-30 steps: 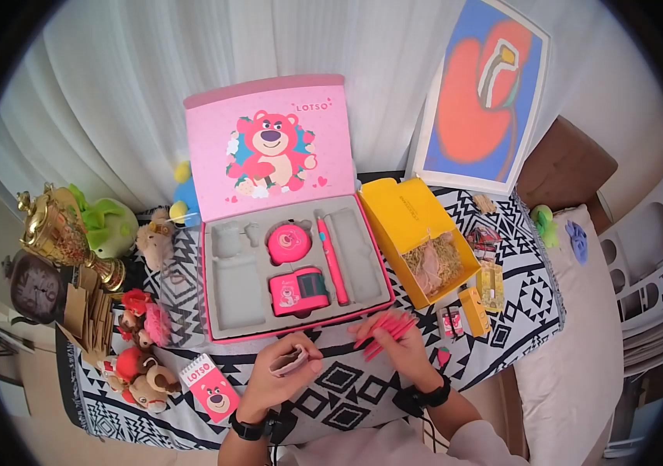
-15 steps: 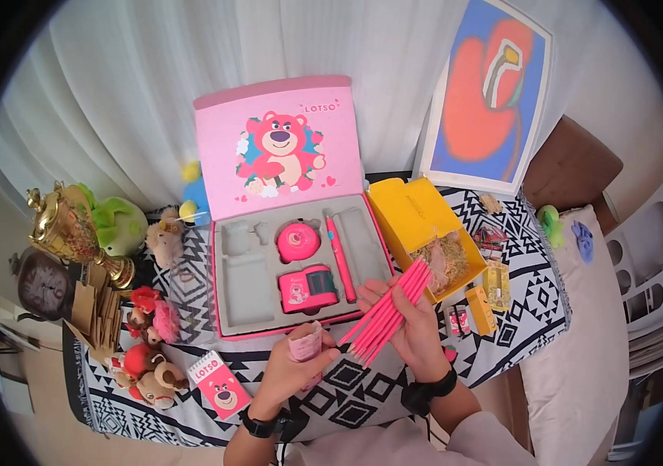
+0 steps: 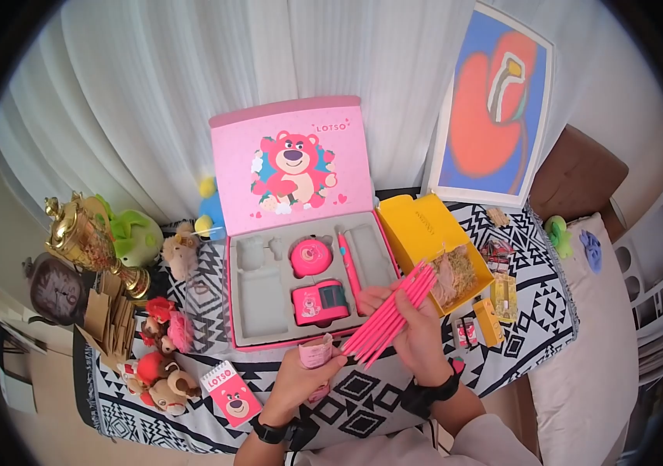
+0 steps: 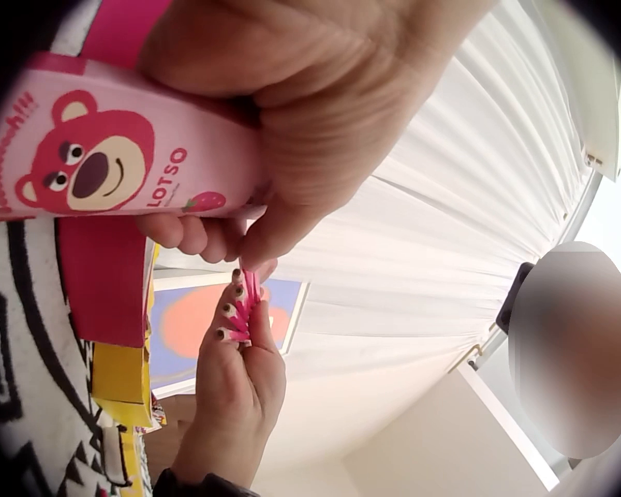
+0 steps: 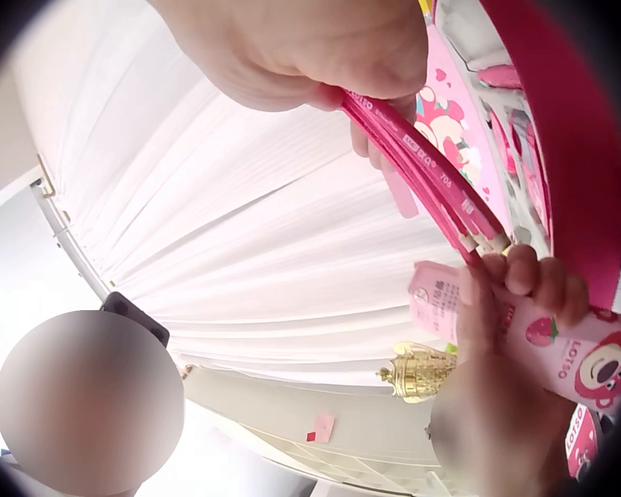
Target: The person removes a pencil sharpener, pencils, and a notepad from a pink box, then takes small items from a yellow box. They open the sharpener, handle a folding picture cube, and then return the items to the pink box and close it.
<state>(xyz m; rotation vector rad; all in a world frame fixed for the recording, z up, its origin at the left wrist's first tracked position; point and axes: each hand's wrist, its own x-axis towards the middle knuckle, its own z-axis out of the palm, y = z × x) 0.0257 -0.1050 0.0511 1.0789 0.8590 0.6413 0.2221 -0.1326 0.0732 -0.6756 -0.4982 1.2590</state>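
Observation:
My left hand (image 3: pixel 297 382) grips a small pale-pink pencil box (image 3: pixel 316 352) with a bear and "LOTSO" printed on its side; its flap stands up toward the head camera. A fanned bundle of pink pencils (image 3: pixel 393 314) is held in my right hand (image 3: pixel 423 335), thumb across the top. The pencils' lower ends come right to my left fingertips in the right wrist view. Behind both hands lies an open pink gift box (image 3: pixel 258 342), whose grey tray holds a round pink case (image 3: pixel 310 257), a pink pencil sharpener (image 3: pixel 321 304) and a slim pink pen-shaped item (image 3: pixel 348 268).
A spiral notepad (image 3: pixel 232 394) lies left of my left hand, near plush toys (image 3: pixel 162 382) and a gold trophy (image 3: pixel 83 237). On the right stand a yellow box (image 3: pixel 417 221) and a small yellow block (image 3: pixel 488 322). A patterned cloth (image 3: pixel 215 435) covers the table.
My right hand has turned and lifted the pencils, spreading them into view. My left hand has tilted the pencil box so its flap shows. In the last half second both have moved little.

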